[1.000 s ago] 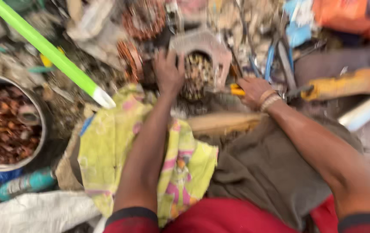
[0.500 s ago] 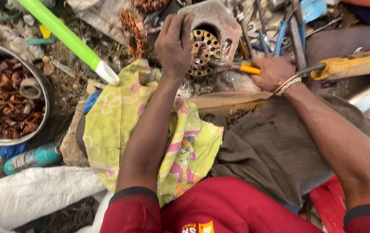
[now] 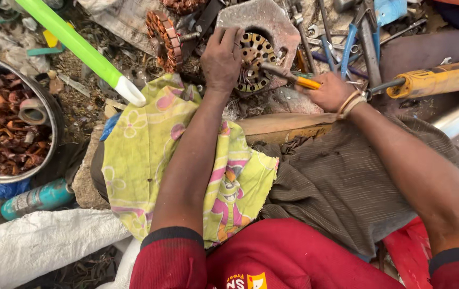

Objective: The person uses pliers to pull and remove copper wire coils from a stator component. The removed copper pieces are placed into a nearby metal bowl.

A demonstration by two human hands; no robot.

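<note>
Upper centre of the frame: a grey metal motor housing [image 3: 272,27] with its wound stator [image 3: 255,61] exposed, propped among scrap and tools. Left hand [image 3: 222,60], fingers curled down over the housing's left rim, closed on it as a brace. Right hand [image 3: 330,92], closed in a fist round the yellow handle of a screwdriver [image 3: 289,76], whose shaft runs up and left so that the tip sits at the stator's face; whether it is wedged under a winding cannot be told. Judged handling for the prying step: keep the brace firm so the housing does not rock, hold the shaft low and near flat, lever in short strokes, and keep the left fingers out of the tip's line, since a slip would travel toward them. Around these: a second copper-wound rotor [image 3: 164,40] upper left of the housing; a metal bowl [image 3: 52,115] of reddish copper scrap at the left edge; a green tube [image 3: 79,48] slanting across the upper left; a yellow patterned cloth [image 3: 143,155] over the lap; a yellow-handled tool [image 3: 438,79] at right.
</note>
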